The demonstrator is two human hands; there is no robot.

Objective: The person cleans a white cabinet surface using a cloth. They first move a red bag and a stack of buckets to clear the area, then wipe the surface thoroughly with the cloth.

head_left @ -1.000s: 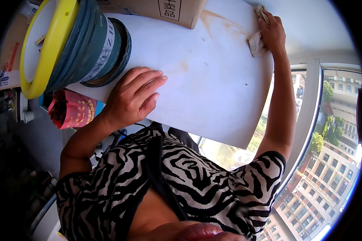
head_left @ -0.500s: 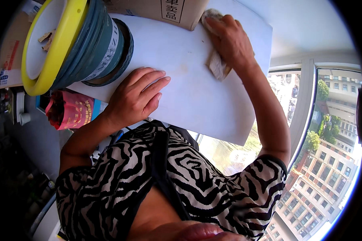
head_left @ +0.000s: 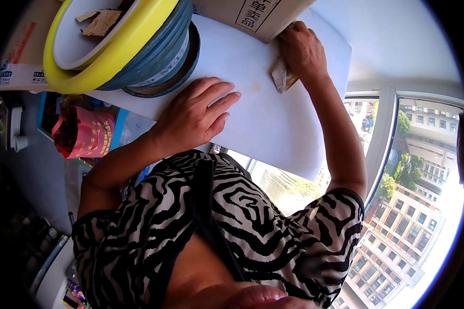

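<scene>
A crumpled, brownish-white cloth (head_left: 281, 75) lies on the white tabletop (head_left: 265, 123), pressed under my right hand (head_left: 304, 51). That hand is closed over the cloth at the near right corner of a cardboard box (head_left: 273, 26); part of the cloth is hidden beneath the palm. My left hand (head_left: 196, 110) rests palm down near the table's front edge, fingers stretched out and holding nothing. Just beyond it stands a stack of dark green plant pots (head_left: 162, 56). A faint yellowish mark shows on the tabletop between my hands.
A yellow-rimmed white basin (head_left: 67, 77) holding dry brown scraps sits atop the pots. Left of the table is a red bag (head_left: 95, 134) in a blue-edged box. At the right, a window (head_left: 417, 170) overlooks buildings.
My right hand has slid the cloth slightly away from me, up against the box corner. My left hand remains flat on the table. The view has shifted, so the pots and box appear further right.
</scene>
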